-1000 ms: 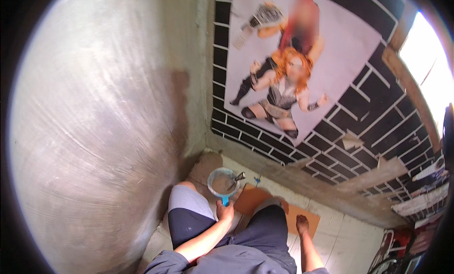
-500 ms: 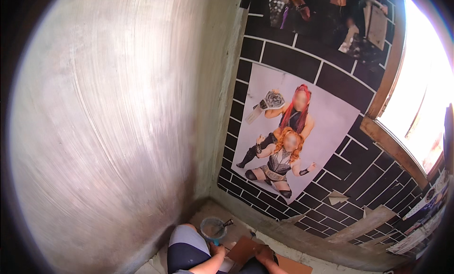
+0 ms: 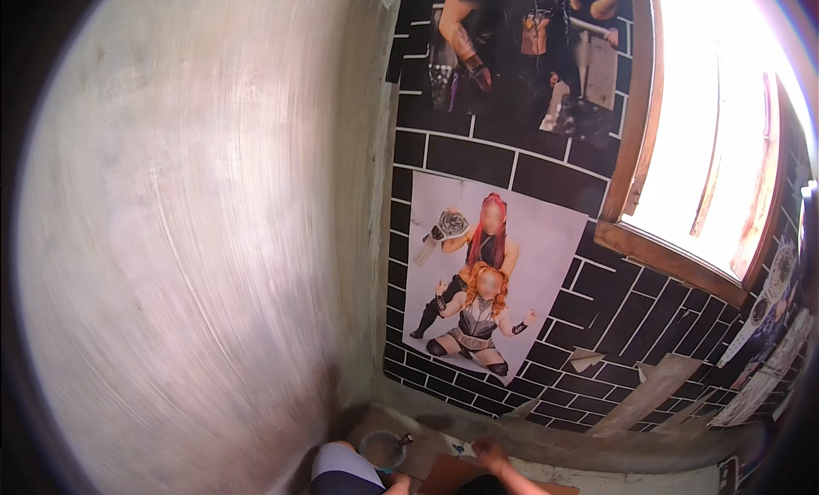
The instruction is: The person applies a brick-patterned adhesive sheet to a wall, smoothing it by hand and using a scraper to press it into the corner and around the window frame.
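Low at the picture's bottom sits a round container [image 3: 380, 449] of greyish paste, a dark-handled tool [image 3: 404, 440] leaning in it. My left hand [image 3: 397, 481], mostly cut off by the lower edge, is closed just below it, at its handle. My right hand [image 3: 488, 452] is raised to the right of the container, over brown cardboard [image 3: 445, 476]; motion blurs its fingers, so I cannot tell what they hold. My grey-and-navy clad left leg [image 3: 344, 471] is beside the container.
A streaked plaster wall [image 3: 179, 196] fills the left side. Facing me, a black brick-patterned wall [image 3: 554, 177] bears posters [image 3: 444, 239] and torn paper strips [image 3: 644, 397]. A wood-framed window [image 3: 630, 226] is bright at the right. Pale floor tiles [image 3: 657, 478] show at the bottom.
The view has tilted upward, bringing the upper poster and more window into sight and dropping the hands to the lower edge. My right hand has moved from beside my leg toward the container's right.
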`<state>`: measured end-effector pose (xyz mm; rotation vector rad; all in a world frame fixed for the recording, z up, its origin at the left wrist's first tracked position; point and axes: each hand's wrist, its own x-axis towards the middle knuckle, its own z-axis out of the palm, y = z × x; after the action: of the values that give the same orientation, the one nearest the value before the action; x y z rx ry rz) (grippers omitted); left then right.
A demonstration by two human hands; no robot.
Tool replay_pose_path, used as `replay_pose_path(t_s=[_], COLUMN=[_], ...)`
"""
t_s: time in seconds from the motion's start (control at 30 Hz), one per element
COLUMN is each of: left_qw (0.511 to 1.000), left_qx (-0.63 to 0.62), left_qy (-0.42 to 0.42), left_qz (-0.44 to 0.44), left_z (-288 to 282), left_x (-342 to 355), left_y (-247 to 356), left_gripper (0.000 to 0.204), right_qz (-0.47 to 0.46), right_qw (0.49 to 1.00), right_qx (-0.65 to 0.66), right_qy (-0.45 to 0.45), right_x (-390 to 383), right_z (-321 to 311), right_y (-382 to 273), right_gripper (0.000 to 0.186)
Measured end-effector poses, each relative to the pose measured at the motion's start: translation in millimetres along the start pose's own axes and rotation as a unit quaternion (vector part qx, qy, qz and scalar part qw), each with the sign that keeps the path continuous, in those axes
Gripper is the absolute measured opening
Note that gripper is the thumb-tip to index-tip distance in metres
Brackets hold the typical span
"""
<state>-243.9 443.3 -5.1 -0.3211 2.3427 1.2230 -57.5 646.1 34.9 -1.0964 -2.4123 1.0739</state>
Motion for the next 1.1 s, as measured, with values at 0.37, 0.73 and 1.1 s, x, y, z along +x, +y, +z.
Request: replay_pose_path(t_s=[0.37, 0.73, 1.1], left_qw=[0.999, 0.998, 0.997], left_qx=[-0.002, 0.004, 0.01], left_qy=[-0.013, -0.04, -0.052], left_qz=[0.042, 0.051, 0.049], left_z=[-6, 3, 7], left_x=[5, 10, 9], left_y=[29, 46, 24], left_gripper=[0.048, 0.048, 0.047], right_qz=[-0.412, -0.314, -0.278], right_qw=[0.806, 0.79, 0.791], right_qx=[0.195, 0.049, 0.058], right_qy=[0.377, 0.525, 0.542], right_x=[53, 85, 99], right_z=[-364, -447, -458], right_y=[-443, -497, -501], right_gripper=[0.022, 0.041, 0.036])
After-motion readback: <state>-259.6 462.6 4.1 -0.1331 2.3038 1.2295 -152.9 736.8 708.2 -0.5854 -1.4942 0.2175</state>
